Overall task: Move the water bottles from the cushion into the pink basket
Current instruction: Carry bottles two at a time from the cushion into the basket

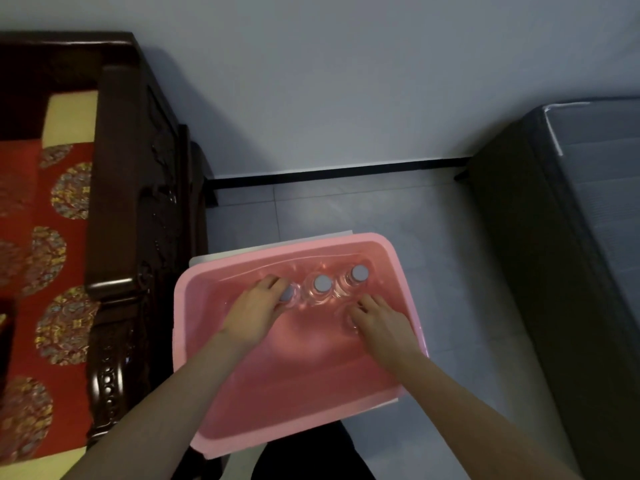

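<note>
Water bottles (322, 284) upright in pink basket (294, 245) — left fingers (273, 284) and right fingers (367, 303) each clasp one.

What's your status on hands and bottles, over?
Left hand grips left bottle, right hand grips near bottle, both inside basket. Middle bottle and right bottle stand free. Nothing in the way.

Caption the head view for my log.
In the pink basket, left hand grips the end bottle of a three-bottle row; right hand grips a fourth bottle.
</note>
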A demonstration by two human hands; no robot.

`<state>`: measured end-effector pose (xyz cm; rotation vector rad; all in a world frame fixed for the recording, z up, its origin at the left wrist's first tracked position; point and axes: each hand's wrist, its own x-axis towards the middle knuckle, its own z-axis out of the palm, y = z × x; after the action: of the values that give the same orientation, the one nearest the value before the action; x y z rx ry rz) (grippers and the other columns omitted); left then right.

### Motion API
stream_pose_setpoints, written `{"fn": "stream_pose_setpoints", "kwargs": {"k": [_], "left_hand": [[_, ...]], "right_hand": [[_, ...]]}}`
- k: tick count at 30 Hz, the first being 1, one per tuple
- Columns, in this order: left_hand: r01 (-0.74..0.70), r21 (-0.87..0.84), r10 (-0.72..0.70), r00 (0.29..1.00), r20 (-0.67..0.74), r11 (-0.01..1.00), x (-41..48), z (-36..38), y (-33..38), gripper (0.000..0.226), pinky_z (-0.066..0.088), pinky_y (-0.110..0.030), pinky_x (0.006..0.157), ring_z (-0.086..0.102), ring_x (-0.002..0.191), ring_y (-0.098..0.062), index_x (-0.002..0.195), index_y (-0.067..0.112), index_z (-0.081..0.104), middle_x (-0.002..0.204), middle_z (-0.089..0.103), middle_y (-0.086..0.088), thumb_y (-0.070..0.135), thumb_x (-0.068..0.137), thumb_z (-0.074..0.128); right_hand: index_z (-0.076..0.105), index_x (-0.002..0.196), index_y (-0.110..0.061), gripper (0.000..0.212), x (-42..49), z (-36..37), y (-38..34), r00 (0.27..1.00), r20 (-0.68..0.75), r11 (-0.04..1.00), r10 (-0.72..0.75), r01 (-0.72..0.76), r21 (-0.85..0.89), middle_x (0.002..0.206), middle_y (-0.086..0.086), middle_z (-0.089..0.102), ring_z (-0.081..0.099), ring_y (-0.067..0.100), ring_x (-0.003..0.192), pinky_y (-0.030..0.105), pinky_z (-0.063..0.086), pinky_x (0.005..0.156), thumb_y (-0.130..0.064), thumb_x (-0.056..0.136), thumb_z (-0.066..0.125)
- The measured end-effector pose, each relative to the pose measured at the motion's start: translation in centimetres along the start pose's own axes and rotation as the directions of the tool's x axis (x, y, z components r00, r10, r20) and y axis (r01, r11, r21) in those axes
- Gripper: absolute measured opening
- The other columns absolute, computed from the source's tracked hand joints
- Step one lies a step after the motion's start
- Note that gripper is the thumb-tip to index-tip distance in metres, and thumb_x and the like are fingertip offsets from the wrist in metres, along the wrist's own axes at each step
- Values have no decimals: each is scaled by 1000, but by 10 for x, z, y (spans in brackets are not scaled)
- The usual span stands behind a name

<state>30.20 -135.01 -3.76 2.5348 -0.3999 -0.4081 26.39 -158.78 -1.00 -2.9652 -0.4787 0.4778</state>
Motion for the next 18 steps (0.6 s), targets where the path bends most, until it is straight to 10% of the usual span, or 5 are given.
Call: {"fn": "stream_pose_setpoints", "kwargs": {"k": [8, 18], "left_hand": [[89, 28, -89, 996, 2, 996, 5, 2, 7, 38, 47, -48, 78, 60, 96, -45, 123, 11, 57, 116, 61, -14, 14, 85, 61], [89, 116, -91, 996, 8, 989, 7, 9, 7, 40, 47, -50, 76, 60, 95, -46, 125, 12, 53, 122, 57, -12, 7, 85, 57]], "right_hand": [[64, 94, -4, 19, 5, -6, 15, 999, 41, 998, 29, -31, 51, 99, 18, 60, 59, 37, 90, 42, 49, 65, 2, 76, 60], [63, 102, 5, 42, 9, -8, 10, 999, -40, 997, 20, -17, 75, 94, 26, 62, 61, 45, 84, 49, 54, 53, 13, 61, 67]]}}
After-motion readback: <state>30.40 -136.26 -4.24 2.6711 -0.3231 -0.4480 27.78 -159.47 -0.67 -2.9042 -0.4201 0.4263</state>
